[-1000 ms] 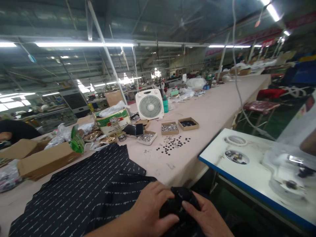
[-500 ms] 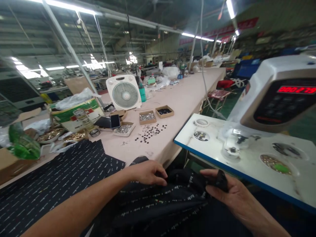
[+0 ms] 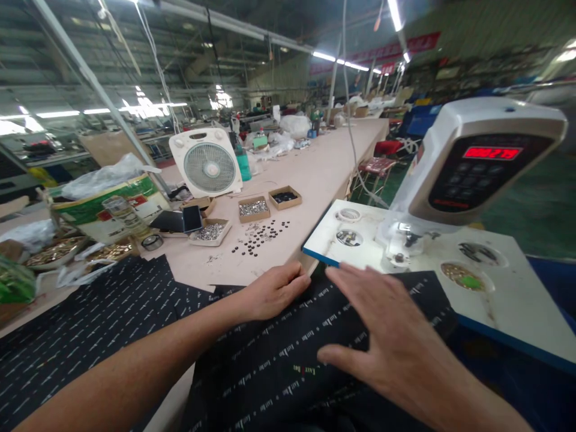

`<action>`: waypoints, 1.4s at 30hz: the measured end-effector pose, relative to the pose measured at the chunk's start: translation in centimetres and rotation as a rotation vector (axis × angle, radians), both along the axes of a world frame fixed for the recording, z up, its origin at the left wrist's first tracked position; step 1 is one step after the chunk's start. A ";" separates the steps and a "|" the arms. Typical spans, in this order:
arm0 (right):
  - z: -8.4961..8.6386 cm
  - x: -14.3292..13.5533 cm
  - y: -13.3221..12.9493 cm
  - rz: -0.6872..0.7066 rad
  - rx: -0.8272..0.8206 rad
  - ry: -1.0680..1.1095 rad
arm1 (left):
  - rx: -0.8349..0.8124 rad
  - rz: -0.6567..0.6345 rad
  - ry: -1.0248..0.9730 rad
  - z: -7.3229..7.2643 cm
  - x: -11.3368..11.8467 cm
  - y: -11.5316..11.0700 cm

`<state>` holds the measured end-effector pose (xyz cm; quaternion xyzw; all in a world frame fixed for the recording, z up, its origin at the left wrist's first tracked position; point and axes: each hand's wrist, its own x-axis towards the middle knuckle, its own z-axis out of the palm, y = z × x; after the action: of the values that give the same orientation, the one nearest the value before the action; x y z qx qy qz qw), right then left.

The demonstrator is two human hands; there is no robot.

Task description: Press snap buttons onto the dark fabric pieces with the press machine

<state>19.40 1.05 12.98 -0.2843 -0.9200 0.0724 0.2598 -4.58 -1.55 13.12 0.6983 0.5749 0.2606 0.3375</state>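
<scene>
A dark printed fabric piece with rows of small white lettering spreads in front of me, its right corner over the edge of the white machine table. My left hand is closed at the fabric's upper edge, near the corner of the long table, with cloth in its curled fingers. Stretched out over the same fabric, my right hand has its thumb and fingers apart and grips nothing. Just beyond it stands a snap-fastening machine with a red lit display.
More printed fabric covers the near left of the long table. Loose dark snap parts lie beside small boxes of fasteners. Behind them are a box fan and a green carton. The machine table has blue edging.
The bunched fabric is now spread flatter and reaches the machine table. My right hand has let go of its fold and opened over the cloth. The view has turned slightly right.
</scene>
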 end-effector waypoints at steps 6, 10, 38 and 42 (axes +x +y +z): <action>-4.0 -3.0 -0.2 0.077 -0.578 -0.181 | -0.108 -0.078 0.090 0.6 0.0 -1.2; -3.8 -2.7 0.1 0.073 -0.674 -0.172 | -0.282 -0.238 0.257 -0.3 -0.9 -2.2; -2.1 -2.2 2.2 0.116 -0.912 -0.055 | -0.498 -0.208 -0.331 -2.4 -1.6 -0.5; -1.9 -2.7 2.2 0.135 -0.910 -0.027 | -0.581 -0.251 -0.249 -2.3 -2.2 -0.5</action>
<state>16.69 3.30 11.04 -0.3096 -0.8145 0.4822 0.0914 -6.74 -2.05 10.83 0.6010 0.4891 0.1259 0.6194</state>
